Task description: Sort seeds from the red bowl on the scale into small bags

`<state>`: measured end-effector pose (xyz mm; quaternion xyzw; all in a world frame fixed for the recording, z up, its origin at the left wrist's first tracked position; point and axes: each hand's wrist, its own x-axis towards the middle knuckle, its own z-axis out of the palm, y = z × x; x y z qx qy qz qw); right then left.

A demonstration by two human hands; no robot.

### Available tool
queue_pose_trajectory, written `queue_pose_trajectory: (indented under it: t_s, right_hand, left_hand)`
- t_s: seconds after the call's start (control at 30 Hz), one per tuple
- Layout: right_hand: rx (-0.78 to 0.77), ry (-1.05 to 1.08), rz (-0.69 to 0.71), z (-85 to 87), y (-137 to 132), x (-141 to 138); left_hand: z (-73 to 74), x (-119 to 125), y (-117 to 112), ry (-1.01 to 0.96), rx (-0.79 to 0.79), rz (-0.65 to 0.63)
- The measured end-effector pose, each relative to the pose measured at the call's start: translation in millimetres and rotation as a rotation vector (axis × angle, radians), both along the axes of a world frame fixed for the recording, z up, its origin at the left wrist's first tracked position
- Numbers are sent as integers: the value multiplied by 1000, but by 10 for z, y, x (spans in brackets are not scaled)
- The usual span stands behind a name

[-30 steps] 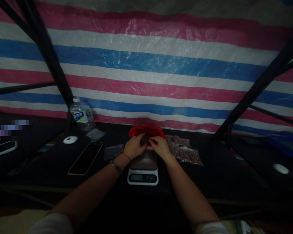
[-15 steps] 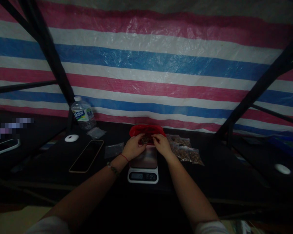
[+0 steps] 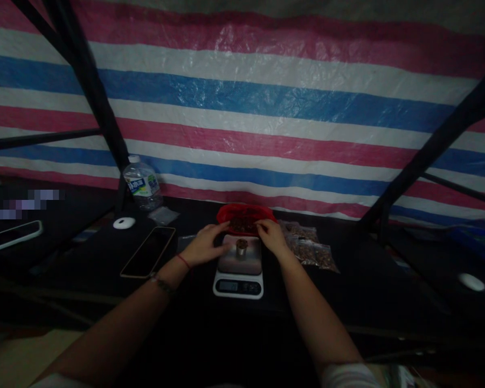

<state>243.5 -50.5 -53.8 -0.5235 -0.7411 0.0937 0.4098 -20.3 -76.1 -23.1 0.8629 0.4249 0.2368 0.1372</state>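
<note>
A small metal cup [image 3: 241, 248] filled with brown pieces stands on the plate of a white digital scale [image 3: 238, 285]. My left hand [image 3: 205, 245] is at the scale's left side, fingers stretched out and apart, holding nothing. Behind the scale is a red plastic basket [image 3: 248, 211] with dark brown loose pieces in it. At the basket's right front rim is my right hand [image 3: 272, 238], its fingers bent together; whatever they pinch is too small and dark to see. Several clear bags of brown pieces [image 3: 313, 252] lie just right of that hand.
Left of the scale lie a phone [image 3: 149, 252], a white round object [image 3: 124, 223] and a clear packet [image 3: 164, 215]. A plastic bottle [image 3: 143, 183] stands behind them, near a dark metal frame post [image 3: 105, 108]. A striped sheet [image 3: 258, 118] hangs at the back.
Both hands were together at the basket's front over the cup. Now the cup stands on the scale, and my left hand has let go and moved left, its fingers opened.
</note>
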Motion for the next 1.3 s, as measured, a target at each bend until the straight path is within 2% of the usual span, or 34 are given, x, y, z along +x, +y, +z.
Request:
queue_pose_trajectory:
  t_s: [0.1,0.2,0.3,0.47,0.57,0.7,0.77,0.87,0.93,1.07,1.13,1.23,1.3]
  right_hand:
    - [1,3,-10,4,3,22]
    - [19,-14,0,13,-6,25]
    - [48,-22,9,25,-18,19]
    - [48,-23,6,29,-24,28]
    - [56,-18,-1,23,-24,34]
    - [76,-25,3,18,-29,30]
    - [80,-22,2,18,-31,30]
    - [77,-26,-3,18,-33,37]
    - [72,-25,-8,22,-37,44]
    - [72,18,19,85,-88,41]
    - [50,37,116,154,-144,26]
    - [-44,32,348,260,-246,-8]
    - [-103,-10,422,298,-302,-38]
  left_hand:
    - [19,-363,164,104,-27,193]
    - [-93,-582,285,306,-129,225]
    - [-242,-620,359,367,-156,222]
    - [-358,-606,459,360,-176,196]
    - [-333,-602,459,212,-123,201]
    - [-175,-489,412,-105,52,242]
    - [-62,-379,427,-197,166,245]
    - [75,-183,520,-260,310,166]
    - [104,-61,592,-252,362,106]
    - [-4,85,648,-210,378,-15]
    - [-97,94,637,-213,373,-31]
    - [-210,55,628,-221,333,-14]
    - [-252,22,639,-246,320,4]
